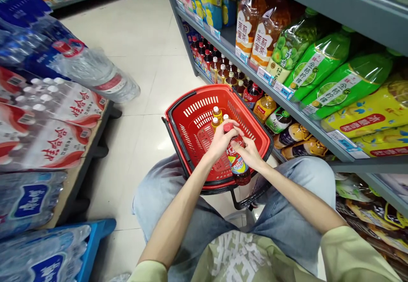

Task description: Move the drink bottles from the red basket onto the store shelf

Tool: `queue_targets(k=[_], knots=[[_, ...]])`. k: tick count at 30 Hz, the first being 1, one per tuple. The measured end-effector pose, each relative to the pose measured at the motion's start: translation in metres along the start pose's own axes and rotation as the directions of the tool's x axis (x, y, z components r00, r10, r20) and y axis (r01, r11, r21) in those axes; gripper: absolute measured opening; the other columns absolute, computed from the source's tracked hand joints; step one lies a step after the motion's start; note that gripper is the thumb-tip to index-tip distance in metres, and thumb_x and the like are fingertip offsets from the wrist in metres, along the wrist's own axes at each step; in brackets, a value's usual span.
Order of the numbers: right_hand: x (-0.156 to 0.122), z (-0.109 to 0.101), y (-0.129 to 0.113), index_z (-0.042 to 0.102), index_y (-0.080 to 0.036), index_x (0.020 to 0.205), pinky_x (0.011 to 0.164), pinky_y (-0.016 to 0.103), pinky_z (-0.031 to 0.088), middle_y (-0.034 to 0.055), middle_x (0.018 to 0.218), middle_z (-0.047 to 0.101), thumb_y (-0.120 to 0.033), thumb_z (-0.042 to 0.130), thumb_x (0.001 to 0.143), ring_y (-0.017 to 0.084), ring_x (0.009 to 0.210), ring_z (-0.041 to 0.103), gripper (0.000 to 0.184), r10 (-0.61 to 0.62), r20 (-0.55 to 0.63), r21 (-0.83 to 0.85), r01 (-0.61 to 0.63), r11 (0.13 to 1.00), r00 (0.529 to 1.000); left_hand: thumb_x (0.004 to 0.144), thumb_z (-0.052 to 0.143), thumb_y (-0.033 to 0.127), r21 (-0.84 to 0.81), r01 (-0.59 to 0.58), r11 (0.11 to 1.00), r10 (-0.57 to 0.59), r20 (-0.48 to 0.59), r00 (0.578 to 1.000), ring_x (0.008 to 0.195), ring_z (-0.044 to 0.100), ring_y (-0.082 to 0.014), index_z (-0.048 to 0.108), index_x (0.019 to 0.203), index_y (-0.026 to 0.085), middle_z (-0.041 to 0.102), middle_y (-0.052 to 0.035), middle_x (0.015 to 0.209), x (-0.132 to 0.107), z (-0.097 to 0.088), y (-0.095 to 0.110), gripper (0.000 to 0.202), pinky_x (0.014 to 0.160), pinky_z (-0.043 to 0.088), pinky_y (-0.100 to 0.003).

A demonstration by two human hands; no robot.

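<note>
I am holding one dark bottle (237, 162) between both hands, over the near side of a red basket (182, 122). My left hand (219, 141) is closing its fingers around the upper part, just by the bottle's red cap (228, 127), while my right hand (249, 152) is gripping the body from the other side, thumb lying along it. The bottle is tilting, cap pointing away from me and base coming toward me over the near rim; its label is showing red, yellow and blue. Whether the base is touching that rim I cannot tell. Inside the basket, just beyond my left hand, three yellow-capped bottles (217, 112) are standing close together. The basket is sitting in front of my knees, its black handle (247, 202) hanging out toward me. On my right a grey shelf (318, 131) is carrying large green bottles (338, 88) and brown tea bottles (246, 20), with smaller bottles (223, 72) lining the level below. On my left, wrapped water packs (60, 143) are lying in stacks, and one large clear bottle (102, 72) is leaning out over the pale tiled floor (143, 73).
</note>
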State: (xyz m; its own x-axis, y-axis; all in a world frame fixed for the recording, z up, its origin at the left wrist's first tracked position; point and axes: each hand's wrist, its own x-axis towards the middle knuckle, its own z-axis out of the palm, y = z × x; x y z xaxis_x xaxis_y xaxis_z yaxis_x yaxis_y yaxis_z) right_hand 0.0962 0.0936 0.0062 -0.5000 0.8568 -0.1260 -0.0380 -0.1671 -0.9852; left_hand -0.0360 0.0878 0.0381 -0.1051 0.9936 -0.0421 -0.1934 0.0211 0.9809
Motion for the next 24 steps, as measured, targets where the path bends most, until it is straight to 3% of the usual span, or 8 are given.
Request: queue_targets(k=[5,10,13,18,24], knots=[[-0.001,0.001,0.001,0.067,-0.016,0.102,0.077,0.035,0.056,0.0062,0.089,0.072,-0.060,0.071,0.081,0.025,0.088,0.070,0.049,-0.001,0.026,0.024,0.000,1.000,1.000,0.074,0.057,0.017,-0.017,0.012,1.000,-0.012,-0.007,1.000,0.081,0.067,-0.0185,0.059,0.090,0.019,0.071,-0.0001,0.075,0.000,0.000,-0.001,0.016,0.088,0.049,-0.035],[-0.003,-0.001,-0.003,0.063,-0.020,0.123,0.101,0.040,0.050,0.0083,0.123,0.069,-0.056,0.061,0.092,0.026,0.115,0.065,0.048,-0.127,0.025,-0.232,0.130,0.964,0.992,0.073,0.057,0.016,-0.026,-0.015,1.000,0.015,-0.021,1.000,0.086,0.067,-0.0191,0.060,0.091,0.020,0.072,-0.0013,0.080,0.000,0.001,-0.003,0.018,0.090,0.048,-0.035],[-0.005,-0.002,-0.006,0.059,-0.021,0.132,0.101,0.041,0.050,0.0079,0.124,0.068,-0.056,0.059,0.093,0.026,0.114,0.066,0.052,-0.124,0.021,-0.303,0.125,0.945,0.992,0.072,0.056,0.015,-0.012,-0.043,0.999,0.043,-0.004,0.999,0.094,0.066,-0.0201,0.062,0.092,0.020,0.072,-0.0031,0.090,-0.001,0.000,-0.005,0.021,0.089,0.048,-0.035],[-0.009,-0.001,-0.007,0.061,-0.022,0.129,0.101,0.039,0.050,0.0062,0.125,0.069,-0.055,0.060,0.092,0.026,0.118,0.064,0.050,-0.182,-0.001,-0.280,0.175,0.944,0.983,0.072,0.054,0.014,0.015,-0.098,0.995,0.097,0.042,0.994,0.104,0.064,-0.0221,0.064,0.095,0.020,0.072,-0.0038,0.102,-0.002,-0.002,-0.007,0.026,0.094,0.047,-0.036],[-0.010,0.002,-0.009,0.064,-0.023,0.128,0.109,0.040,0.047,0.0055,0.130,0.068,-0.052,0.066,0.089,0.026,0.125,0.062,0.049,-0.191,-0.061,-0.238,0.171,0.956,0.980,0.071,0.054,0.015,-0.030,-0.118,0.993,0.119,0.064,0.991,0.101,0.065,-0.0226,0.063,0.097,0.020,0.072,-0.0036,0.098,-0.002,-0.005,-0.010,0.028,0.094,0.048,-0.039]])
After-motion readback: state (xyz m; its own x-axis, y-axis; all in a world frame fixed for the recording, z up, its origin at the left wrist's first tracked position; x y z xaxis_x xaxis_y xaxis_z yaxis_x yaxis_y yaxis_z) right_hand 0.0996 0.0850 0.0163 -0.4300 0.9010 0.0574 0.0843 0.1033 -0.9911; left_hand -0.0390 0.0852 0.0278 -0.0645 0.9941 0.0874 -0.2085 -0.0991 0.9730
